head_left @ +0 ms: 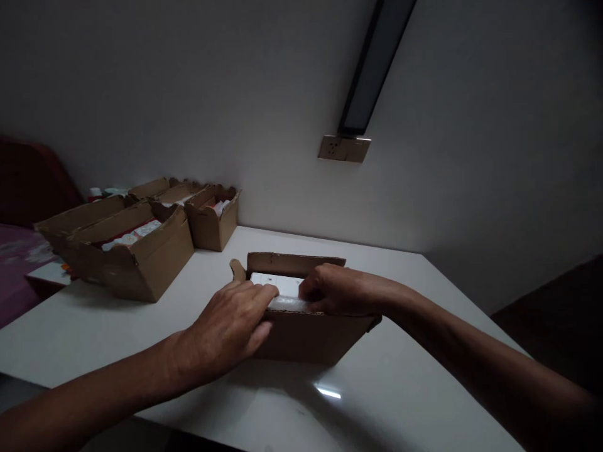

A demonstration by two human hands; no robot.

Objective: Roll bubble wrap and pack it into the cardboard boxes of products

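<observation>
A small open cardboard box (301, 339) stands on the white table before me. Inside it show a flat white box or packet (277, 282) and some clear plastic wrapping (289, 304). My left hand (235, 317) is closed over the near left rim, with the fingers reaching inward and the thumb against the outer wall. At the right end, my right hand (330, 289) reaches into the opening with its fingers curled by the plastic and the white item. What those fingertips hold is hidden.
Several other open cardboard boxes (174, 263) with packets inside stand at the table's left. Behind the white table (405, 389) rises a wall with a socket plate (344, 149) and a dark framed panel (377, 66). A pink-covered surface (21, 263) lies at far left.
</observation>
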